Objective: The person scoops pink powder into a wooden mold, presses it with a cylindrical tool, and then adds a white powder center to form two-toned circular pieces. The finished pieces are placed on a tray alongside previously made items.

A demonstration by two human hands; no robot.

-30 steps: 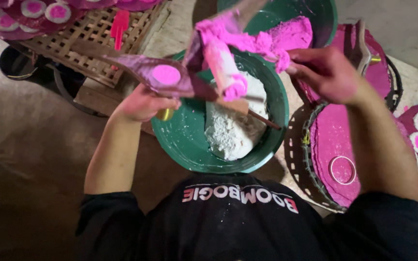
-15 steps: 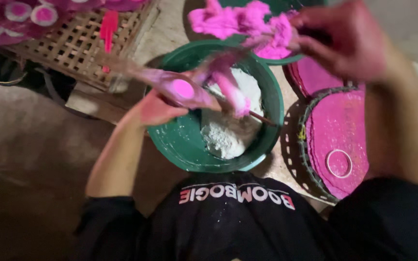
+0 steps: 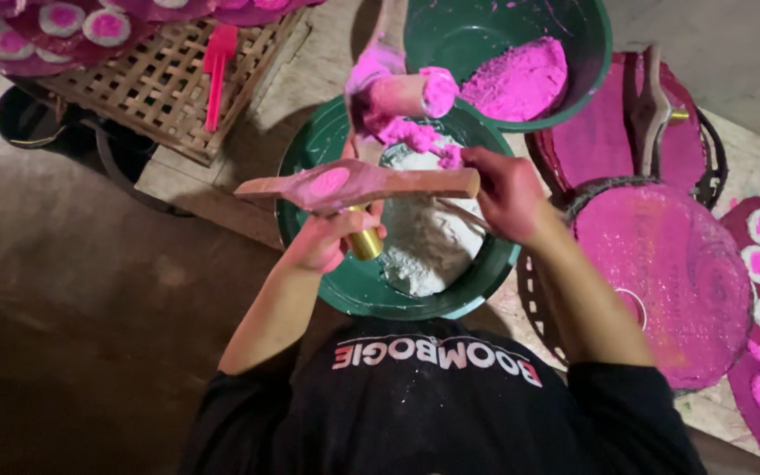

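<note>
Left hand (image 3: 327, 239) closed around a brass tube (image 3: 364, 244) under the wooden paddle mould (image 3: 354, 183), right hand (image 3: 505, 192) pinching the paddle's far end, both holding it level over the green basin (image 3: 345, 281) of white powder (image 3: 428, 242), so spill lands inside.

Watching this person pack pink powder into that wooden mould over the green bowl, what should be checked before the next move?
1. Left hand grips the wooden mould from below: ok.
2. Right hand meets the mould's far end: ok.
3. Mould's round cavity filled with pink: ok.
4. Mould sits above the green bowl of white powder, so spills land inside: ok.
5. Far bowl still holds pink powder: ok.
6. Whether the fill is pressed firm: cannot tell.
</note>
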